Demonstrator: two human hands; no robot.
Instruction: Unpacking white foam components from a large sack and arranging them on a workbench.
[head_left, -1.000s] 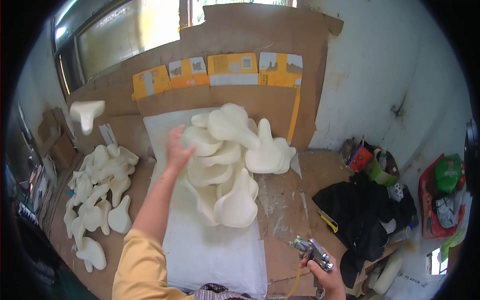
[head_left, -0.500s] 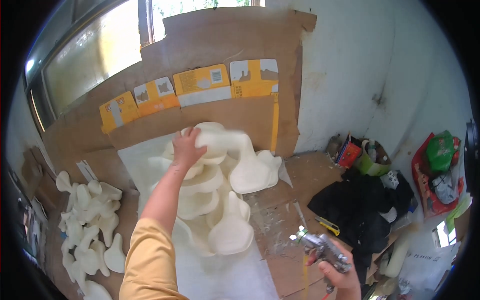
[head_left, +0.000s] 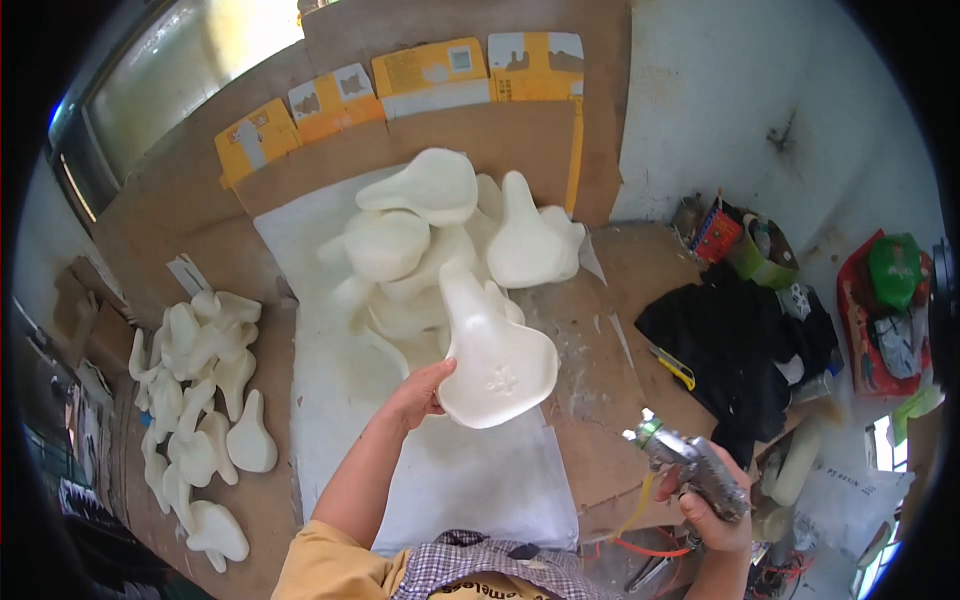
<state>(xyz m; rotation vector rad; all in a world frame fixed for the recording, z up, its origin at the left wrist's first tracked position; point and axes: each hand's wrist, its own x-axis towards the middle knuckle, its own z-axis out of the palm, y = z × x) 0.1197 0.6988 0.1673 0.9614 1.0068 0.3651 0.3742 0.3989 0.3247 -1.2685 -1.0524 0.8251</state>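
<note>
My left hand [head_left: 420, 394] grips the lower left edge of a cream foam bicycle saddle pad [head_left: 497, 365]. The pad has a narrow nose pointing away from me, and its hollow side with a small embossed mark faces up. Closed round a metal spray gun [head_left: 690, 466], my right hand [head_left: 722, 512] stays at the lower right. The gun's nozzle points toward upper left, and an orange-red hose [head_left: 645, 549] runs from its handle. Behind the held pad lies a heap of similar saddle pads [head_left: 430, 190] on a white sheet [head_left: 455, 480].
More saddle pads [head_left: 205, 380] are piled at the left on brown cardboard. Cardboard with yellow pieces [head_left: 430, 75] stands upright behind. To the right are a yellow cutter knife [head_left: 673, 368], black cloth [head_left: 740, 340], a green box [head_left: 765, 250] and a red bag [head_left: 855, 300].
My left hand has come from the heap toward me and now holds a saddle pad. The view has tipped downward; the spray gun stays in my right hand.
</note>
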